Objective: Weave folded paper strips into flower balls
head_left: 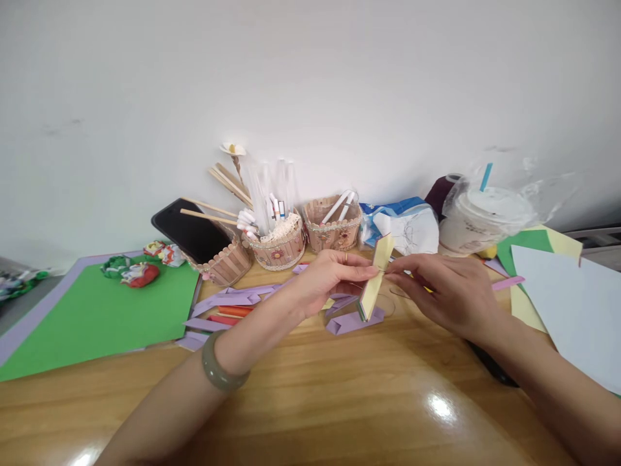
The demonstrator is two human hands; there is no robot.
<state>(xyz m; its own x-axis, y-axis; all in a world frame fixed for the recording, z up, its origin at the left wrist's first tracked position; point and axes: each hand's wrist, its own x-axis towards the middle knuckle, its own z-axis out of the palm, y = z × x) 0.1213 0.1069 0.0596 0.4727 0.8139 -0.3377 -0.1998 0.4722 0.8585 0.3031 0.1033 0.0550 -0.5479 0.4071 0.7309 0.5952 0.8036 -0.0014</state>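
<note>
My left hand (342,278) pinches a stack of folded paper strips (372,291), pale yellow on the outer face, held upright on its edge above the table. Close against the stack's middle, the fingertips of my right hand (439,285) are pinched together on a thin dark thread (383,270). That thread lies across the strips, and a loose loop of it hangs below my right fingers. Beneath the stack lies a folded purple paper strip (354,321). More purple strips (228,298) and a few red and orange ones (233,311) lie to the left, partly behind my left forearm.
Stick-sided baskets (276,252) with pens and wooden sticks line the wall, with a phone (187,230) leaning in one. A lidded drink cup (490,217) stands right of a blue-white packet (402,210). Green sheets (121,310) lie left, white paper (572,304) right. A dark object (492,366) lies under my right forearm.
</note>
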